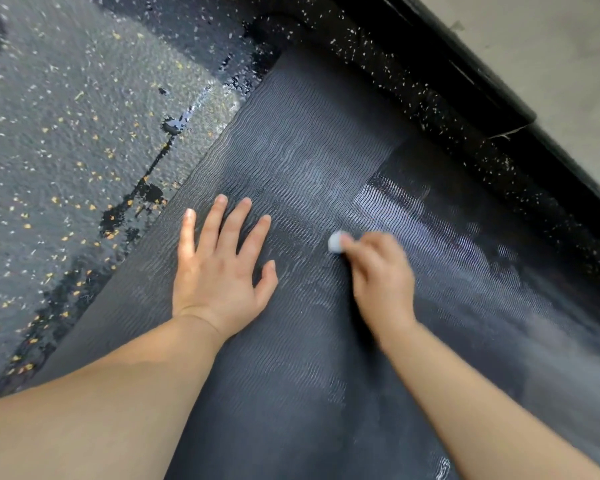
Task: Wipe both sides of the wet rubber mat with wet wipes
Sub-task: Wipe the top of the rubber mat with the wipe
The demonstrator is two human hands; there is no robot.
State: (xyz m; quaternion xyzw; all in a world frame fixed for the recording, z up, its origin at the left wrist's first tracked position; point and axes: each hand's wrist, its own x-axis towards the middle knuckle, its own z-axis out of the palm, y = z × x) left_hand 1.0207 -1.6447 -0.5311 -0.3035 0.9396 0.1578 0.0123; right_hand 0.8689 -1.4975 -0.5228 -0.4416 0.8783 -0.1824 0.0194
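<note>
Rubber mat mid-wipe on the wet floor

Rubber mat (309,140) lies flat on speckled wet floor (66,116), ribbed, glistening, likely floppy and slippery; lift by an edge. Left hand (219,268) presses it, fingers spread. Right hand (378,271) pinches a balled wet wipe (335,242).

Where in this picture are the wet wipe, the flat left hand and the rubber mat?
wet wipe (334,242): head view, on the white wad's exposed tip.
left hand (219,273): head view, on the back of the hand.
rubber mat (309,133): head view, on bare ribbed surface near its far end.
</note>
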